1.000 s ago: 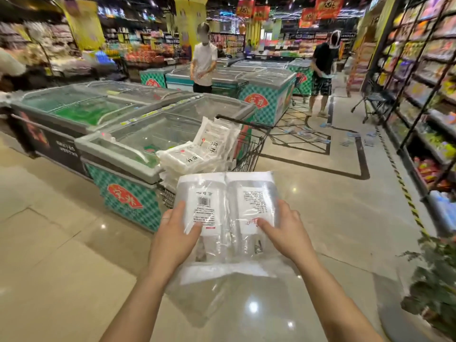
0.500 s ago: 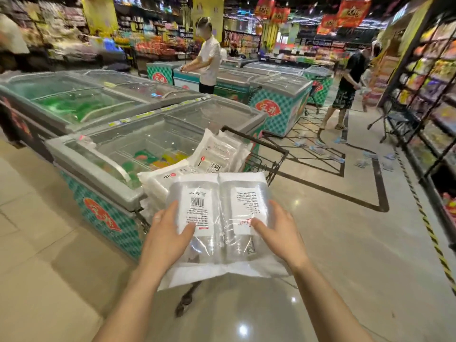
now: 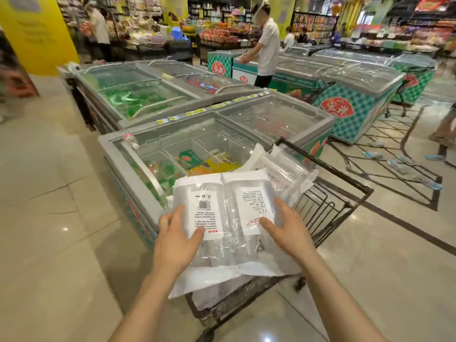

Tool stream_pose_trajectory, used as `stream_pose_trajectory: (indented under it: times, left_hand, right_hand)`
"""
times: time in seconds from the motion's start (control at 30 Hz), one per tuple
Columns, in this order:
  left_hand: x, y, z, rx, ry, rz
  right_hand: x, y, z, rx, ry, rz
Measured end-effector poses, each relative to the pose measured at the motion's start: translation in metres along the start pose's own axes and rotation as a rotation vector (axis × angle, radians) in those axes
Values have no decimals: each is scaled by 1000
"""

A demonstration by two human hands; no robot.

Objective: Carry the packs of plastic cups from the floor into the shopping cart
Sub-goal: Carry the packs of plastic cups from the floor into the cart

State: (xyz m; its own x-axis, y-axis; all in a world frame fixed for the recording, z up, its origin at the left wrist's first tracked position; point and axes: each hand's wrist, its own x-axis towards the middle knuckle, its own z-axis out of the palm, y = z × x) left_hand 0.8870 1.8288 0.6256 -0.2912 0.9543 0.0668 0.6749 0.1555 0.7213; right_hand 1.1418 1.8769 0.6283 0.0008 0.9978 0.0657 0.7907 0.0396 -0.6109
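Observation:
Two clear packs of plastic cups with white labels lie side by side, held flat between my hands. My left hand grips the left pack from its left side, thumb on the label. My right hand holds the right pack the same way. The packs hover over the near end of the black wire shopping cart. More cup packs are piled in the cart beyond them.
A glass-topped chest freezer stands against the cart's left side, with more freezers behind. A person in a white shirt stands at a far freezer. Tiled floor spreads to the left and right.
I have stepped closer to the cart; the packs in my hands have moved forward and now sit over the cart's near end.

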Motion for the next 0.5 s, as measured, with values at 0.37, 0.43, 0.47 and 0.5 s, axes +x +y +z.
stream_pose_trajectory:
  times: [0.37, 0.43, 0.47, 0.5]
  left_hand:
    - [100, 7, 78, 38, 200, -292]
    - [111, -1, 91, 76, 203, -340]
    - [114, -5, 97, 80, 203, -364]
    - [116, -9, 104, 63, 201, -401]
  right_hand:
    - [202, 28, 56, 74, -323, -175]
    - [220, 35, 71, 96, -374, -164]
    - [226, 38, 78, 114, -399, -149]
    - [230, 42, 86, 126, -425, -133]
